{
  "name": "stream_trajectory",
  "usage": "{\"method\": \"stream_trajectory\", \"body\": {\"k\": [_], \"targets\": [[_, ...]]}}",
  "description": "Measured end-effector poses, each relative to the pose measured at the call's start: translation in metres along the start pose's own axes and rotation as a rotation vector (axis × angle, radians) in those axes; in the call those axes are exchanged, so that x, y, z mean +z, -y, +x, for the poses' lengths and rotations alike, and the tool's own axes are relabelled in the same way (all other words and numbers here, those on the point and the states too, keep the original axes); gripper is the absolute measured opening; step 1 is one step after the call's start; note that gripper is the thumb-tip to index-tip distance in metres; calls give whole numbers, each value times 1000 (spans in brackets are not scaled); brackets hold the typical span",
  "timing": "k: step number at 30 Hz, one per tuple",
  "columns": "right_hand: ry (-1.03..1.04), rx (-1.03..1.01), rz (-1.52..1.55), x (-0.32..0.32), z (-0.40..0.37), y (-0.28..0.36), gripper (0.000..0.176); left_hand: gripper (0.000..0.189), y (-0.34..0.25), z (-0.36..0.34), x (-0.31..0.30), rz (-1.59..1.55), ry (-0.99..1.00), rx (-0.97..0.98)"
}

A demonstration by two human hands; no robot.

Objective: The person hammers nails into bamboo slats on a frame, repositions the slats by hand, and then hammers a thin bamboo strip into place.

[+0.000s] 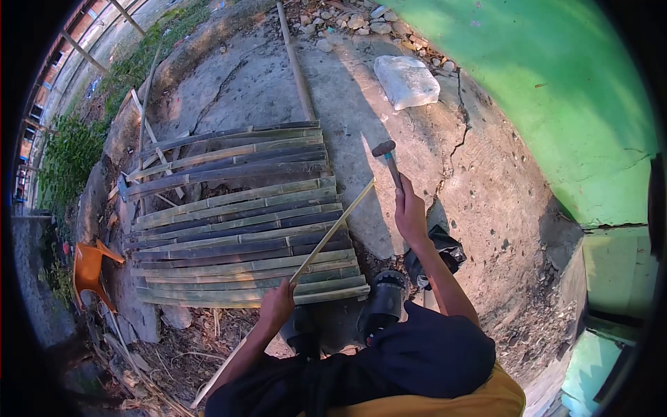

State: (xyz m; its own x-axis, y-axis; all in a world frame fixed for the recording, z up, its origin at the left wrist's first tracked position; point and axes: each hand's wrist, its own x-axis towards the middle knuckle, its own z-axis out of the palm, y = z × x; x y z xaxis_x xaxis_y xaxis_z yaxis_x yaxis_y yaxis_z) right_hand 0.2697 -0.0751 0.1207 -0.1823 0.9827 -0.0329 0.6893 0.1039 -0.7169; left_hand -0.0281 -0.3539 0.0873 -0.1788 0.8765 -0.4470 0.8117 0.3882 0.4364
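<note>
My right hand [411, 212] is closed round the handle of a hammer [384, 149], whose head points up and away from me. My left hand [278, 302] grips a long, thin bamboo strip [332, 229]. The strip slants across the right part of a panel of bamboo slats [243, 244], its far end near the hammer and its near end passing back beside my left forearm. The slats lie side by side on the ground, some pale green and others dark, with wider gaps toward the far end.
A bamboo pole [295, 62] runs away from the panel's far edge. On the concrete sit a whitish block [408, 82] and a black plastic bag [448, 254]. An orange plastic chair [88, 276] is at left; a green wall [542, 76] stands at right. Rubble [358, 22] lies behind.
</note>
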Motion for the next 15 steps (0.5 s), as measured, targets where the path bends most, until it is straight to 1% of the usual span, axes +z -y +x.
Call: {"method": "stream_trajectory", "body": {"k": [2, 3, 4, 5, 6, 8, 10, 12, 13, 15], "targets": [[-93, -71, 16, -3, -1, 5, 41, 29, -2, 0, -3, 15, -9, -25], [-95, -71, 16, 7, -4, -11, 41, 29, -1, 0, -2, 17, -9, -23], [-57, -39, -94, 26, -10, -43, 41, 27, 0, 1, 0, 19, 6, -42], [-22, -9, -205, 34, -11, -61, 40, 25, 0, 3, 0, 21, 18, -60], [-29, -14, -205, 27, -10, -61, 40, 25, -1, 5, -1, 21, 12, -55], [5, 159, -156, 18, -14, -64, 41, 25, -1, 3, 0, 30, 24, -65], [-73, 161, 0, 8, -13, -58, 41, 28, 3, 0, 7, 40, 32, -66], [-237, 30, 66, 10, -7, -58, 41, 30, 5, 4, 11, 48, 20, -54], [-238, 32, 64, 9, -9, -52, 41, 30, 7, 3, 13, 39, 24, -53], [-185, 191, 254, 10, -12, -35, 40, 30, 7, 3, 13, 32, 22, -48]]}}
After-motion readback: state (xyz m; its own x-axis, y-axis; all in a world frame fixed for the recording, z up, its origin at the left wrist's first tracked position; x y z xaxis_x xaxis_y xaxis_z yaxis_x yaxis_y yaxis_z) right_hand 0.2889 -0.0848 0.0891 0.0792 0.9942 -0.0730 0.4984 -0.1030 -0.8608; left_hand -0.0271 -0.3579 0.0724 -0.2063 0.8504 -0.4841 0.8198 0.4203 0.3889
